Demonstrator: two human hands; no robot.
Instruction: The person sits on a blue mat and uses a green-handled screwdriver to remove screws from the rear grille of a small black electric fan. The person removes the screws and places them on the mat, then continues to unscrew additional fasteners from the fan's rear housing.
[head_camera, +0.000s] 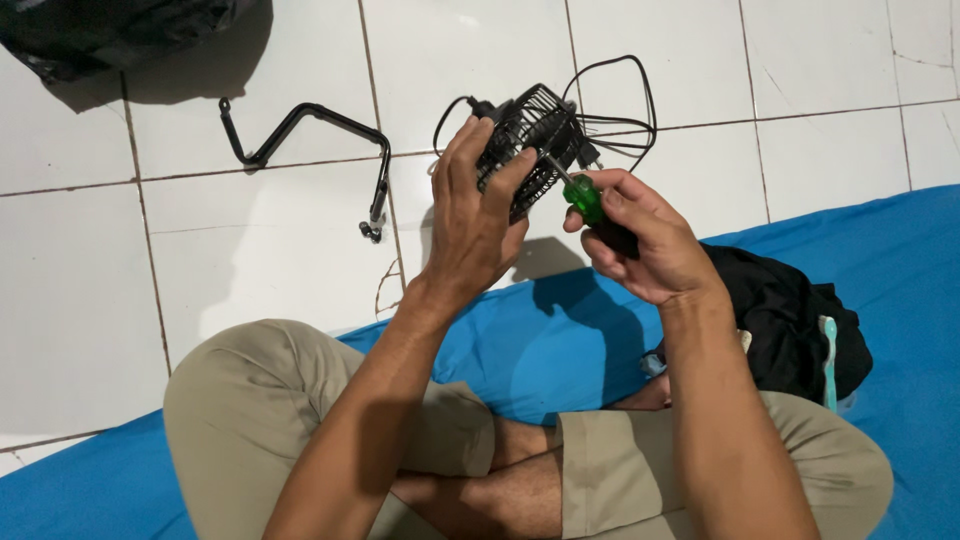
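White tiled floor (250, 260) w/ dark grout lines fills the upper part of the view; a blue mat (560, 340) covers the lower part, and the person sits cross-legged on it in khaki shorts (260, 400).

Left hand (475, 215) is wrapped around a small black wire-grille fan (535, 140), fingers curled over the near side, thumb up against the grille, holding it raised above the floor approx. at the mat's edge. Fan's black power cord (620, 110) loops out behind and to the right of it.

Right hand (645, 240) is closed on a screwdriver (585, 200) w/ a green and black handle; the metal shaft angles up-left and its tip meets the fan's grille.

On the tiles left of the fan lies a bent black metal bracket (320, 140), well apart from both hands. Black bag (100, 30) sits at top-left corner. Black cloth (790, 320) rests on the mat by the right forearm, w/ a light teal toothbrush (828, 360) beside it.
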